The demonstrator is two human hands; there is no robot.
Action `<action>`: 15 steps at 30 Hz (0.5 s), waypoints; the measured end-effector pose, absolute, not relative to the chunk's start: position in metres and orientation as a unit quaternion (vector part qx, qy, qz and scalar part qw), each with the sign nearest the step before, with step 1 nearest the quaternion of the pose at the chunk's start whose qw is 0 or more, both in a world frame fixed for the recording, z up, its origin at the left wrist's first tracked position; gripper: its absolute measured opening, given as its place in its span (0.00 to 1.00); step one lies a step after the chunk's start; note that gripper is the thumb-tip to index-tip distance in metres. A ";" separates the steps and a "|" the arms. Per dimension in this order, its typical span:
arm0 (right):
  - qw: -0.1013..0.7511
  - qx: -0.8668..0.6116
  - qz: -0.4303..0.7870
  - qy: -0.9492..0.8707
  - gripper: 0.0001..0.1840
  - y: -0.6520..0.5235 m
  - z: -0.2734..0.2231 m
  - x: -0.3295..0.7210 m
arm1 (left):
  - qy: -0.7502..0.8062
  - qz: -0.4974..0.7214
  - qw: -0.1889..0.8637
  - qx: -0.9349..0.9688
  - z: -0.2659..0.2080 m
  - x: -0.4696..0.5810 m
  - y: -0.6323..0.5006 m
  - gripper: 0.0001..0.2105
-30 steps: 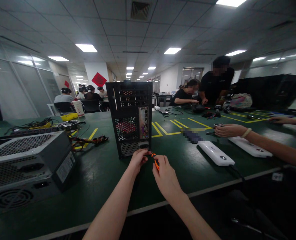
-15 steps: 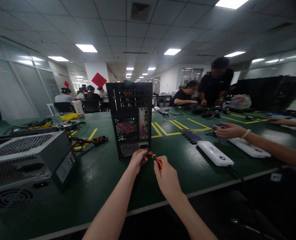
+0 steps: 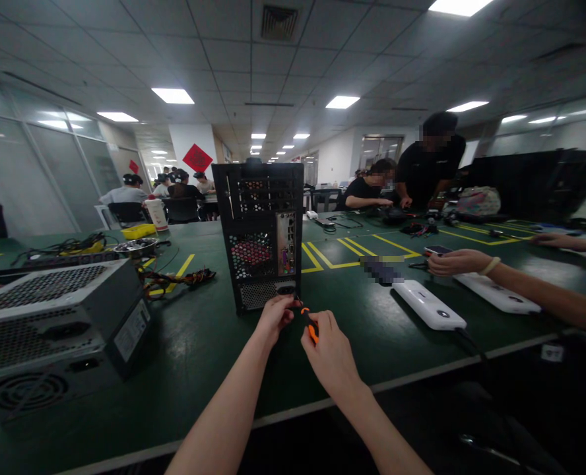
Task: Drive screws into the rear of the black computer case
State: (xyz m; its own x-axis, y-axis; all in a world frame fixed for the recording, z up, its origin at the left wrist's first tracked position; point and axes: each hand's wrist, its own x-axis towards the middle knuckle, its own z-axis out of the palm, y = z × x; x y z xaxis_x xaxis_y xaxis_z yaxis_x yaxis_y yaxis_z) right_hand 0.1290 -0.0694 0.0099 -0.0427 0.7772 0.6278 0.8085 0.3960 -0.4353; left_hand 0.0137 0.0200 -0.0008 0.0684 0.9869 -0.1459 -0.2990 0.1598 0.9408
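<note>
1. We find a smooth green table (image 3: 198,402).
2. Right hand (image 3: 330,349) grips an orange-black screwdriver (image 3: 313,330); left hand (image 3: 274,318) pinches narrowly near its tip, contents unclear.
3. Upright black case (image 3: 259,224), directly ahead: meshed power unit (image 3: 256,295) seated; lower-corner work unfinished, we judge.
4. Further left: perforated grey metal box (image 3: 92,297).

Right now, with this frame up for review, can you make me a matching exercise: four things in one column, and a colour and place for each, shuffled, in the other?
Things:
1. screwdriver
2. computer case
3. diamond sign
4. cup

Colours and places:
A. red, up on the pillar
B. mostly white, to the left of the computer case in the picture
C. orange and black, held in the right hand
D. black, standing upright on the green table

Pairs: 1-C, 2-D, 3-A, 4-B.
</note>
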 end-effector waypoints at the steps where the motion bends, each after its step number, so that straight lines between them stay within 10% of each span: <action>1: 0.425 -0.550 -0.019 -0.719 0.08 -0.068 0.008 0.131 | 0.445 0.517 0.620 0.388 0.000 0.014 0.019 0.11; 15: 0.437 -0.565 0.031 -0.699 0.04 -0.062 0.003 0.133 | 0.446 0.519 0.614 0.394 0.001 0.013 0.018 0.11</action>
